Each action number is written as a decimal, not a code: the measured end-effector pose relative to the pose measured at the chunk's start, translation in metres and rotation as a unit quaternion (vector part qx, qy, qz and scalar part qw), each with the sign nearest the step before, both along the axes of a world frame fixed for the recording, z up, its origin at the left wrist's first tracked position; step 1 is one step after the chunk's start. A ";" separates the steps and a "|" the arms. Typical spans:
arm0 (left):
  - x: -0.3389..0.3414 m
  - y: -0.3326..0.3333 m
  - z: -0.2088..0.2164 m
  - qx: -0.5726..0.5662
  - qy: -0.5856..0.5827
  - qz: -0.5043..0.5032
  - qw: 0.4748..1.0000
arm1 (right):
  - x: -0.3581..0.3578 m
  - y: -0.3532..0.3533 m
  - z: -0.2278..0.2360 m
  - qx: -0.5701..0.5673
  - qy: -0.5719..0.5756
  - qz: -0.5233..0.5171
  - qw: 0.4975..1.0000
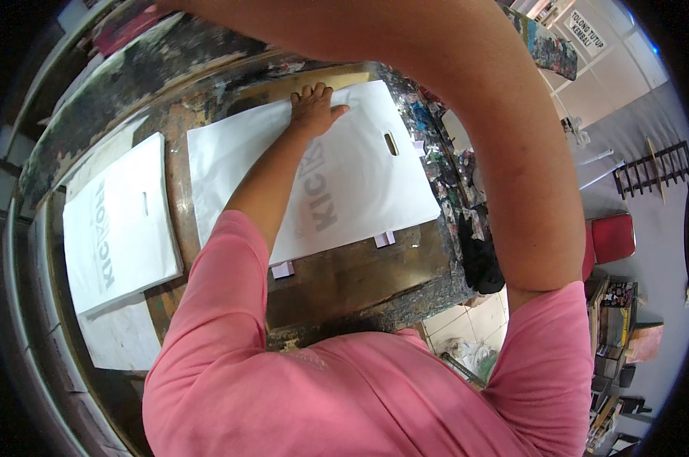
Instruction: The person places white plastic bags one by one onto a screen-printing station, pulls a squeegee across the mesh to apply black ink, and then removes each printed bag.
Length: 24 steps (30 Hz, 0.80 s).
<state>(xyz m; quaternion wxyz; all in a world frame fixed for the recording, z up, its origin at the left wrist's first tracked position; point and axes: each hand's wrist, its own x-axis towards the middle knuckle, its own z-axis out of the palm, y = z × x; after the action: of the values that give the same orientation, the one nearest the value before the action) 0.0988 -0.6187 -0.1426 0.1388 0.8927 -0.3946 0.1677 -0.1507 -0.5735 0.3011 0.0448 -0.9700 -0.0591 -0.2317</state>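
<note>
My left hand (pixel 312 111) lies palm down with fingers spread on the far edge of a white bag (pixel 245 167). The bag is flat, with a cut-out handle slot on its right side, and grey print shows faintly through it. My right forearm (pixel 375 29) arches across the top of the picture toward the upper left. The right hand itself is beyond the picture's edge, so its fingers and anything in them are hidden. Small pale tabs (pixel 283 270) stick out from under the bag's near edge.
At left lies a stack of white printed bags (pixel 131 236). A paint-stained frame or bar (pixel 146 72) runs along the far side of the stained worktable (pixel 360 286). Black cloth (pixel 481 263) hangs at the table's right edge. Farther right are a red chair (pixel 613 238) and a black wall rack (pixel 653 169).
</note>
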 end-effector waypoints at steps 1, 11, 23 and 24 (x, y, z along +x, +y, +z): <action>-0.006 0.003 0.005 0.008 -0.012 0.012 1.000 | 0.001 0.002 0.002 -0.001 0.010 -0.006 1.000; -0.265 0.261 0.182 -0.598 0.410 -0.112 0.680 | -0.026 -0.011 -0.099 0.015 -0.112 0.081 0.990; -0.370 0.340 0.053 -0.671 0.649 0.070 0.352 | -0.120 0.004 -0.305 0.076 0.230 0.122 0.962; -0.372 0.340 0.049 -0.671 0.641 0.073 0.367 | -0.115 0.005 -0.310 0.064 0.224 0.114 0.966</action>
<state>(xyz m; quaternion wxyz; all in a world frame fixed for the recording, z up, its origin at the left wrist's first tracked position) -0.2734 -0.2786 -0.0939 0.8900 0.3709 0.1217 -0.2355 -0.2656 -0.5682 -0.0086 0.1447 -0.9790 -0.1433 -0.0055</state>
